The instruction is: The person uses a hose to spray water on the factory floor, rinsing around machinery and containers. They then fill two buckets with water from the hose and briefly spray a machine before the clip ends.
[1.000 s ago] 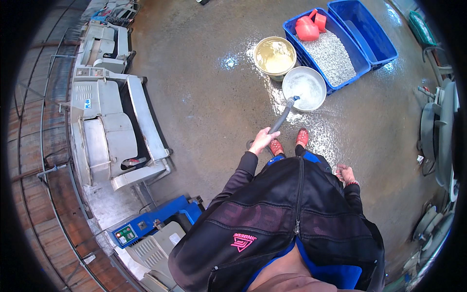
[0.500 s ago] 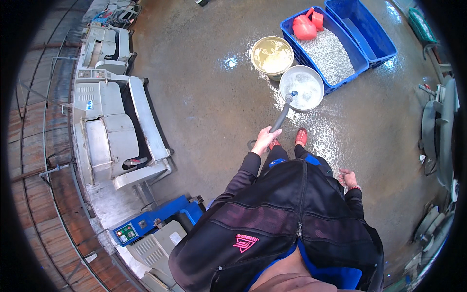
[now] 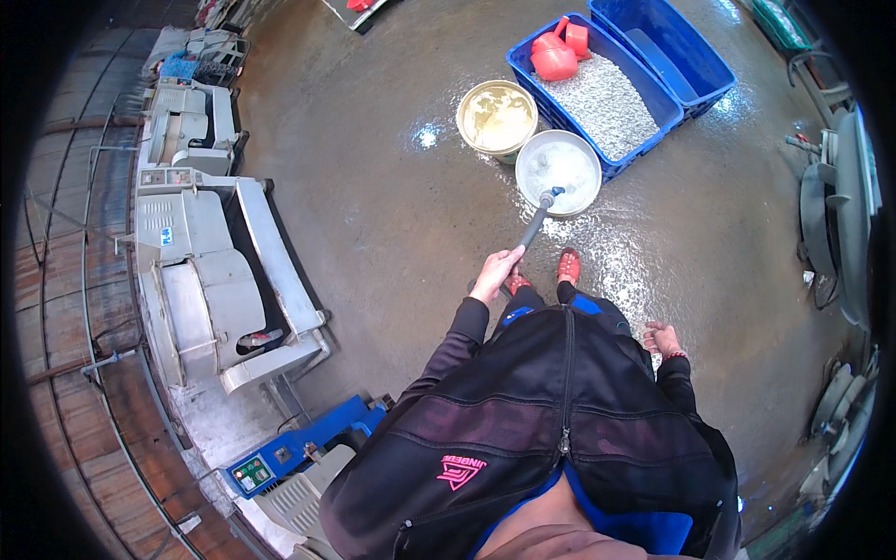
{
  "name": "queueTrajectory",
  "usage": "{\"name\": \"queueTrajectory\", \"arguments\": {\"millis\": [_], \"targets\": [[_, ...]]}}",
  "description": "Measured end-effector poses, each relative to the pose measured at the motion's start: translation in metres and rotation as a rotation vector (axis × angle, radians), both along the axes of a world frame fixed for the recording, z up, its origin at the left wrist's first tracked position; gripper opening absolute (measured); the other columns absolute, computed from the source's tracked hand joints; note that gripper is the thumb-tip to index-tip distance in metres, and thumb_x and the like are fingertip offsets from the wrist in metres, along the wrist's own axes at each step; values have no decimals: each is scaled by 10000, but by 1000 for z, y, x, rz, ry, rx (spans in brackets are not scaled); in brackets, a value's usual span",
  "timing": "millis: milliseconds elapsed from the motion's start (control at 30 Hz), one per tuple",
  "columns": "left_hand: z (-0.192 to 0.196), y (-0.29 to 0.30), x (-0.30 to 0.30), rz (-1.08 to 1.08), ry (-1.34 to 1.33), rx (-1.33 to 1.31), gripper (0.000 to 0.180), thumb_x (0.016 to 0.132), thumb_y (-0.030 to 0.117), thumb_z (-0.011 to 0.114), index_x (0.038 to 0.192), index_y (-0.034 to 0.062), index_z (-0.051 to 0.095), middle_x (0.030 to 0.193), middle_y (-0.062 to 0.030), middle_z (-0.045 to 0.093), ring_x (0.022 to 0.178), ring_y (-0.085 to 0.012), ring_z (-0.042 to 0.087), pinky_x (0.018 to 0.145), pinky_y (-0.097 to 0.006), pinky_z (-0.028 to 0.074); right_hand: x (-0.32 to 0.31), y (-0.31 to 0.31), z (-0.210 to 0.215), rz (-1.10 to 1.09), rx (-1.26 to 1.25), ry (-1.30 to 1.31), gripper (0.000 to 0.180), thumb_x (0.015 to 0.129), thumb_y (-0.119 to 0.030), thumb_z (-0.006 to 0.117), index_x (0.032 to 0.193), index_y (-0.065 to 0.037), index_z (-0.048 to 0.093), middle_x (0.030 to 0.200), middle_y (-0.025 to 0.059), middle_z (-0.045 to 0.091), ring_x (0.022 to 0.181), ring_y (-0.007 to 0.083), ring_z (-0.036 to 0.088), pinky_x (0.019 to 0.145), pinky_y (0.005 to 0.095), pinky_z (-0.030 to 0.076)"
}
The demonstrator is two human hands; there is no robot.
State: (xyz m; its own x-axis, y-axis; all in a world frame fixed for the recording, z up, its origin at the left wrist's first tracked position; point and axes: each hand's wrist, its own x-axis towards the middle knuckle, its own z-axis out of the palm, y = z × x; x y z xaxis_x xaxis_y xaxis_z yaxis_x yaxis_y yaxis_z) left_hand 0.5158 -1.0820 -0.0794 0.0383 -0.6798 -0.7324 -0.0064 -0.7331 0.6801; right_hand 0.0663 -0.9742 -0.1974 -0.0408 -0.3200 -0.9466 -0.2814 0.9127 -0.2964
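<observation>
My left hand (image 3: 497,273) is closed around a grey hose (image 3: 534,230). The hose's blue-tipped end (image 3: 551,195) lies over the near rim of a round white tub (image 3: 595,175), which holds cloudy, bubbly water. Touching the tub on its far left is a round bucket (image 3: 498,147) of yellowish, foamy liquid. My right hand (image 3: 663,339) hangs low beside my right leg, fingers loosely bent and apart, with nothing visible in it.
Right of the tub stands a blue crate (image 3: 644,157) of small whitish pieces, with a red scoop (image 3: 554,59) on top. Another blue crate (image 3: 714,93) adjoins it. Grey machines (image 3: 210,313) line the left side. The floor (image 3: 373,196) is wet.
The view has shifted, so the containers appear farther left. Relative to the tub, the hose end has moved slightly right and nearer its front rim. My right hand stays beside my leg.
</observation>
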Motion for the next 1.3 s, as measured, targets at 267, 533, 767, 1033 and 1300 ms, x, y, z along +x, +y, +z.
{"name": "queueTrajectory", "arguments": {"millis": [267, 533, 767, 1033, 1300], "targets": [[-2, 3, 7, 78, -54, -14, 376, 800, 413, 622, 723, 57, 531, 563, 12, 473, 497, -79, 433, 474, -234, 353, 4, -14, 0, 59, -6, 19, 405, 791, -39, 336, 1135, -79, 546, 799, 58, 596, 611, 160, 568, 519, 326, 469], [-13, 17, 36, 28, -12, -109, 296, 731, 301, 709, 750, 54, 547, 590, 20, 485, 541, -65, 445, 508, -236, 363, 22, -36, 0, 143, -52, 46, 426, 772, -11, 369, 1155, -80, 542, 821, 67, 618, 618, 157, 576, 495, 329, 477], [-20, 7, 76, -101, -157, -150, 191, 710, 185, 717, 781, 45, 610, 699, 5, 574, 647, -77, 509, 579, -263, 425, 70, -44, 2, 276, -169, 34, 344, 731, -62, 586, 1073, -79, 624, 701, 65, 649, 562, 147, 609, 477, 301, 484], [-45, -11, 123, -25, 82, -95, 162, 710, 94, 702, 798, 13, 593, 656, -10, 568, 572, -86, 506, 539, -239, 397, 137, -46, 39, 112, -110, 137, 397, 778, -6, 403, 1102, -110, 609, 773, 37, 640, 622, 126, 610, 488, 265, 491], [-52, -36, 135, -111, 69, -45, 219, 763, 221, 688, 792, 37, 574, 639, -1, 524, 537, -87, 473, 507, -230, 381, 156, -14, 48, 122, -153, 217, 333, 738, -73, 544, 1036, -164, 661, 801, 53, 666, 701, 141, 620, 574, 290, 495]]}}
